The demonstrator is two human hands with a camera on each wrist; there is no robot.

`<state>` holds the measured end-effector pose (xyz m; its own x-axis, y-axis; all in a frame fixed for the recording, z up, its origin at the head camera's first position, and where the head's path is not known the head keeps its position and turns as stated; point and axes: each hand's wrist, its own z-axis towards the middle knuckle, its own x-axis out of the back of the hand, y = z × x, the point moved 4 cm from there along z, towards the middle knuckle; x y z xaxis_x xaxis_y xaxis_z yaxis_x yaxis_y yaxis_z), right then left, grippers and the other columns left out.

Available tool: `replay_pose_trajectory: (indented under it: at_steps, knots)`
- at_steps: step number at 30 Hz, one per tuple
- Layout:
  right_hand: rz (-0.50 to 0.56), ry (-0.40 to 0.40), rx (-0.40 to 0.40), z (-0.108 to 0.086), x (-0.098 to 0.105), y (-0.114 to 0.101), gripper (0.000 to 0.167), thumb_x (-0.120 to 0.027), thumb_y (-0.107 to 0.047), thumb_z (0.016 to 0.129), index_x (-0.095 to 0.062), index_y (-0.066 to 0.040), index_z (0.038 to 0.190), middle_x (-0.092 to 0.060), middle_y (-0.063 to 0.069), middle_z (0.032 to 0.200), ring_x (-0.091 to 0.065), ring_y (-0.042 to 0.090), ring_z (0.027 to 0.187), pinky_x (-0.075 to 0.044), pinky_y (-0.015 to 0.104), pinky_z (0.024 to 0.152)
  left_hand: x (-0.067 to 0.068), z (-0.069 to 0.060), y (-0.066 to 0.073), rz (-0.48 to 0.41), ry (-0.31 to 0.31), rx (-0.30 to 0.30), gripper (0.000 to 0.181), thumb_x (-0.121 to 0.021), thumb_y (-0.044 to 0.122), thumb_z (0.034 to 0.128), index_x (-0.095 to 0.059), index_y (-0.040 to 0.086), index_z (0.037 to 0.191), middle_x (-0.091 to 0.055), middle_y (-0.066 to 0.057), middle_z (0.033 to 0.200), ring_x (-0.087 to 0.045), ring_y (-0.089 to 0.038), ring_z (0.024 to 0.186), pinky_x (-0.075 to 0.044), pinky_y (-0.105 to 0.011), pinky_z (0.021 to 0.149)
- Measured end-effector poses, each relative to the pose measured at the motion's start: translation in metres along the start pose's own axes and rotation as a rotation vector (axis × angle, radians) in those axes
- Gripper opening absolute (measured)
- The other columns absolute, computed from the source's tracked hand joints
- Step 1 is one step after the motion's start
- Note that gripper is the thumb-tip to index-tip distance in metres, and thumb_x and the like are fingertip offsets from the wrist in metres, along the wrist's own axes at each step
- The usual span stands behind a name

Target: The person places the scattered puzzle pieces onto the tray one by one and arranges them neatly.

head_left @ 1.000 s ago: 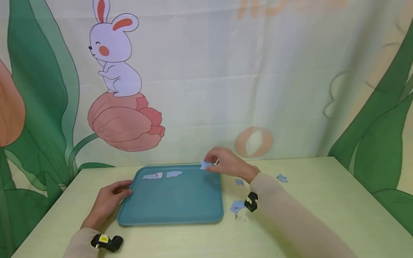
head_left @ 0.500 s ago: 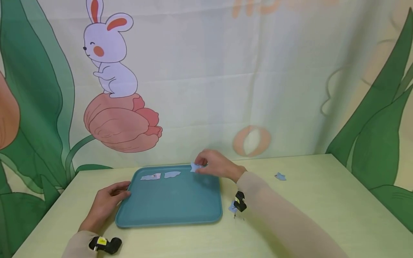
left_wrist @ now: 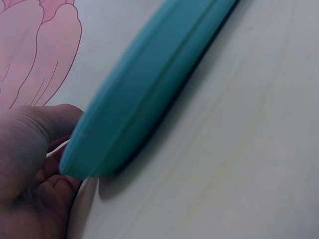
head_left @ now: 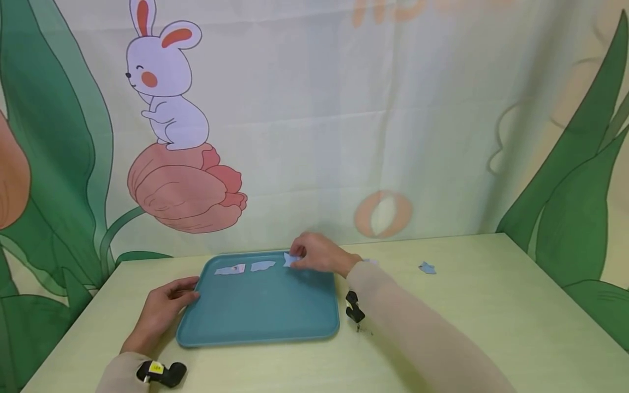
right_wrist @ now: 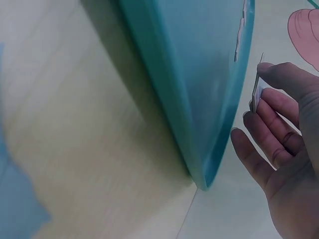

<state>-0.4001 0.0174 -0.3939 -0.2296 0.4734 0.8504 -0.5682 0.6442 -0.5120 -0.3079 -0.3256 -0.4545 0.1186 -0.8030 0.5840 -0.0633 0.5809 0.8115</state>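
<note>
A teal tray [head_left: 260, 311] lies on the table. My left hand [head_left: 162, 308] holds its left rim, the thumb at the edge and the fingers partly hidden by the tray in the left wrist view. My right hand [head_left: 321, 255] pinches a small light-blue piece of torn paper [head_left: 287, 260] between thumb and fingers, over the tray's far right part. In the right wrist view that paper appears thin and edge-on. Two more torn paper pieces lie in a row inside the tray near its far rim: a left one [head_left: 230, 269] and a middle one [head_left: 262, 266].
On the table, right of the tray, lies another blue paper piece [head_left: 427, 268]. One more piece [head_left: 371, 261] is partly covered by the right wrist. Close to the right wrist camera is a blurred blue piece [right_wrist: 20, 199]. A printed curtain [head_left: 304, 136] hangs behind the table.
My right hand has moved left and slightly down with the paper piece, from the tray's far right corner toward the two pieces lying there. My left hand stays at the rim.
</note>
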Motion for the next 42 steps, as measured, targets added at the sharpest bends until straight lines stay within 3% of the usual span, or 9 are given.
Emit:
replay_pose_trajectory:
  at_steps: [17, 35, 42]
  knots:
    - [-0.084, -0.088, -0.058, 0.018, -0.014, -0.001, 0.024, -0.08, -0.019, 0.097, -0.078, -0.006, 0.117, -0.068, 0.002, 0.107, -0.061, 0.017, 0.096, -0.057, 0.027, 0.088, -0.001, -0.001, 0.002, -0.001, 0.002, 0.011, 0.048, -0.065, 0.013, 0.1061, -0.055, -0.003, 0.15, -0.059, -0.028, 0.145, -0.059, -0.04, 0.126, -0.051, -0.052, 0.107]
    - [-0.093, -0.106, -0.067, 0.024, -0.017, -0.003, 0.023, -0.08, -0.017, 0.098, -0.079, -0.006, 0.117, -0.072, 0.004, 0.109, -0.063, 0.018, 0.098, -0.057, 0.03, 0.093, 0.001, -0.002, 0.001, -0.022, -0.01, 0.021, 0.049, -0.065, 0.014, 0.1063, -0.054, -0.004, 0.151, -0.059, -0.028, 0.144, -0.058, -0.042, 0.128, -0.049, -0.056, 0.109]
    - [-0.092, -0.106, -0.077, 0.026, -0.019, -0.001, 0.021, -0.08, -0.015, 0.097, -0.08, -0.006, 0.116, -0.073, 0.004, 0.11, -0.064, 0.017, 0.099, -0.056, 0.031, 0.094, 0.001, -0.003, 0.004, -0.019, -0.013, 0.018, 0.048, -0.065, 0.013, 0.1063, -0.055, -0.004, 0.15, -0.06, -0.027, 0.143, -0.058, -0.04, 0.127, -0.051, -0.051, 0.107]
